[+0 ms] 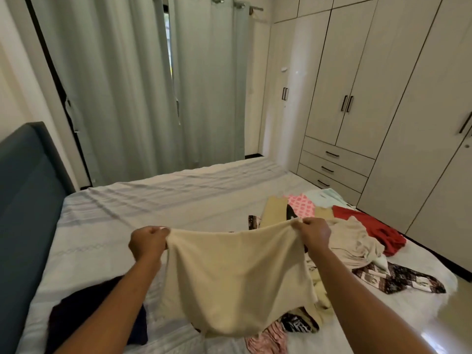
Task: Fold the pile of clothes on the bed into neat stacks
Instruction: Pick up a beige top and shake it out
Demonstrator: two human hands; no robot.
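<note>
Over bare bed (pixel 153 200), cream cloth (pixel 235 277) between left hand (pixel 148 242) and right hand (pixel 313 235), each pinching a top corner.

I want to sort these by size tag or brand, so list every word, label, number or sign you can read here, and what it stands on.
None: no word, label, number or sign can be read in this view.
cream cloth, held up by the left hand and right hand: no tag or print shows.
black-and-white garment: pattern only, no letters.
wardrobe: plain doors, no labels.
</note>
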